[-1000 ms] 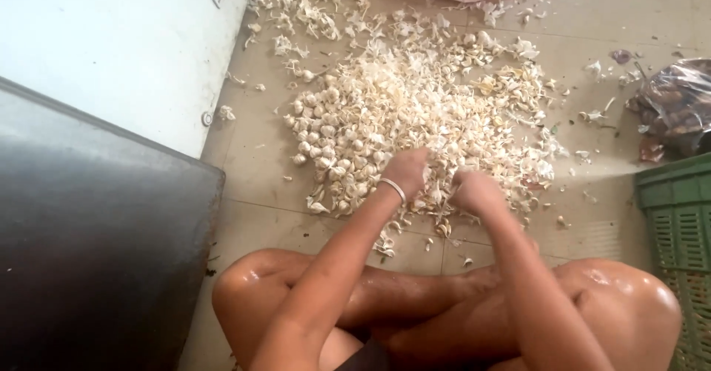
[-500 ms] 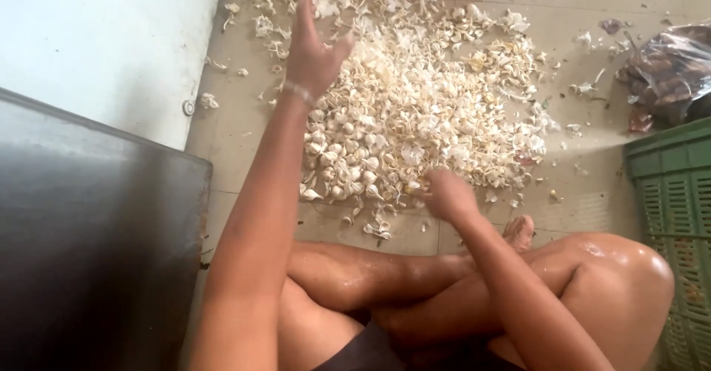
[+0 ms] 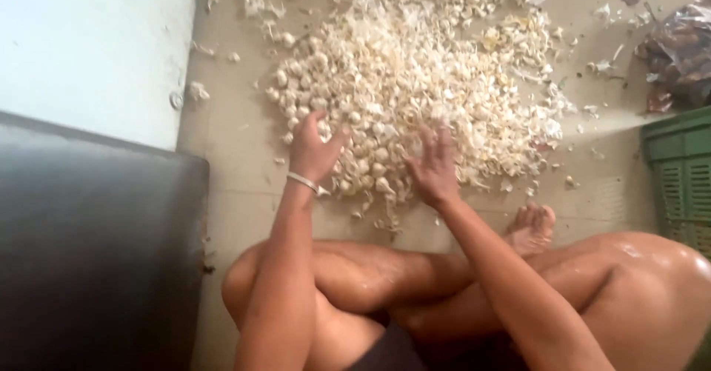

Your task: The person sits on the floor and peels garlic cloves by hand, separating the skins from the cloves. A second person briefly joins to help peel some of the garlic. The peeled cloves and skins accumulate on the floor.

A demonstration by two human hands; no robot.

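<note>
Fingers of your left hand (image 3: 312, 149) loosely curled, right hand (image 3: 433, 167) spread, both on the near edge of the pale heap of whole garlic bulbs and papery skins (image 3: 415, 75), which spreads away beyond your fingertips; neither hand pinches anything.

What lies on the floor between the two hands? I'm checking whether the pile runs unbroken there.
In the head view, garlic bulbs and papery skins fill the stretch between the left hand and the right hand; no bare floor shows.

Soft, even daylight is spread over the floor (image 3: 237, 141), few shadows are cast, a glossy sheen is seen on the knee (image 3: 652, 252), slight motion blur is shown throughout, the dark panel (image 3: 89, 252) is left dim.
</note>
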